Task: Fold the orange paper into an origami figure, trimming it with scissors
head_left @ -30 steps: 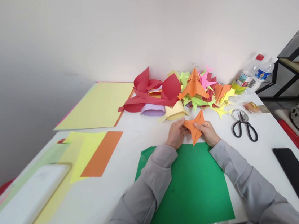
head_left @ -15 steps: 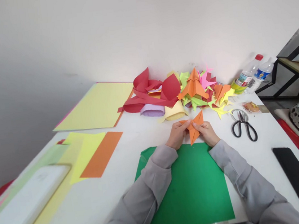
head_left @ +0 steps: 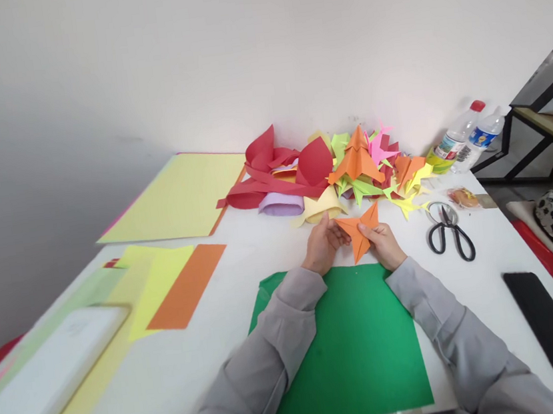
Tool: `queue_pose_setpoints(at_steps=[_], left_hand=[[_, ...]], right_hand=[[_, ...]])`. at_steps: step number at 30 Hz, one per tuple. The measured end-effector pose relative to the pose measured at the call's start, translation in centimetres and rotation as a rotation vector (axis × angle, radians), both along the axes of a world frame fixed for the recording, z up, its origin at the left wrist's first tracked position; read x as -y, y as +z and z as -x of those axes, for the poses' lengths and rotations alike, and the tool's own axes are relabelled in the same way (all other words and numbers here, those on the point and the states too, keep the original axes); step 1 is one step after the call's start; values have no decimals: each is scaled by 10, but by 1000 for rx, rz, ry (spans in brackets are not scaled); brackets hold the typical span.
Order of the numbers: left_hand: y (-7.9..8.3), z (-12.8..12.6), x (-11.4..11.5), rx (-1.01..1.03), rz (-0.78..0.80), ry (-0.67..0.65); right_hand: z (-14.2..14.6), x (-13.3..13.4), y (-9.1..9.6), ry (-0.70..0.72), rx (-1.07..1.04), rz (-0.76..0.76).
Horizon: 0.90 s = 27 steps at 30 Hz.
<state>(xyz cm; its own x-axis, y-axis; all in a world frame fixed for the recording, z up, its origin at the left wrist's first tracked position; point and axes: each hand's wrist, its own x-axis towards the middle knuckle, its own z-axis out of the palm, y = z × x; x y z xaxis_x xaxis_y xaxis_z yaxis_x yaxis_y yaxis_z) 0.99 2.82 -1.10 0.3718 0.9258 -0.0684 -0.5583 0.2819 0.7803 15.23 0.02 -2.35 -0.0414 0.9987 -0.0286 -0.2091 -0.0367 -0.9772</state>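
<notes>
In the head view, an orange folded paper plane [head_left: 359, 237] with pointed tips is held just beyond the far edge of a green sheet of paper [head_left: 359, 351]. My right hand [head_left: 385, 245] pinches it from the right, thumb on top and the other fingers underneath. At its left tip is my left hand [head_left: 320, 247], thumb raised off the paper and fingers loosely curved. Whether those fingertips touch the tip from below cannot be made out.
Behind the hands lie red paper shapes [head_left: 273, 180] and several folded paper planes [head_left: 356, 160]. Scissors [head_left: 450, 233], a black phone [head_left: 552, 326] and bottles [head_left: 459, 134] are on the right. To the left are an orange strip [head_left: 188, 286], yellow sheets [head_left: 179, 195] and a white device [head_left: 60, 374].
My left thumb has lifted off the orange paper plane and the left hand has opened a little to the left. My right hand keeps its pinch, and the plane has turned slightly.
</notes>
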Motion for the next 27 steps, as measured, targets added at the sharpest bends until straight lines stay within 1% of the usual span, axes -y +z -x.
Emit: queue_pose_setpoints(at_steps=[4, 7, 11, 16, 20, 27], left_hand=[[0, -1, 3, -68, -34, -40], [-2, -4, 6, -147, -102, -54], [-2, -5, 8, -175, -163, -66], [-1, -4, 8, -187, -176, -62], [-3, -4, 7, -212, -179, -37], [-4, -4, 7, -230, -161, -48]], right_hand=[[2, 1, 3, -35, 41, -25], [4, 2, 6, -55, 91, -65], [5, 2, 9, -89, 125, -89], [5, 2, 6, -92, 181, -63], [5, 2, 4, -132, 223, -92], [5, 4, 4, -157, 328, -94]])
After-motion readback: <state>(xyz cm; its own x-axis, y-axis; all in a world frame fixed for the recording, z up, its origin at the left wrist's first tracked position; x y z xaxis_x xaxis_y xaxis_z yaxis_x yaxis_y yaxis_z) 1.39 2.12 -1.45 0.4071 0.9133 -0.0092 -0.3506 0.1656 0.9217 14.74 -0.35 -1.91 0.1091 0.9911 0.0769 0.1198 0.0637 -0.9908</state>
